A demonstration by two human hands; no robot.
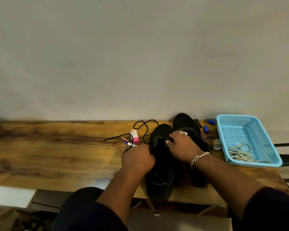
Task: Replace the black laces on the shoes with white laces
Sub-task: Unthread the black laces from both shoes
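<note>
Two black shoes stand side by side on the wooden table (57,155). The left shoe (160,172) is nearer; the right shoe (184,121) reaches the wall. A black lace (144,125) trails in loops from the left shoe across the table. My left hand (138,158) pinches this lace beside the shoe's left edge. Over the lacing area of the left shoe, my right hand (182,145) lies with fingers curled onto the tongue; what it pinches is hidden. White laces (240,153) lie in the blue basket (272,144).
A pink-capped small bottle (134,135), a marker (131,144) and a red pen (124,139) lie left of the shoes. Blue caps (205,129), a tape roll (217,144) and a dark object sit between the shoes and the basket. The wall stands right behind.
</note>
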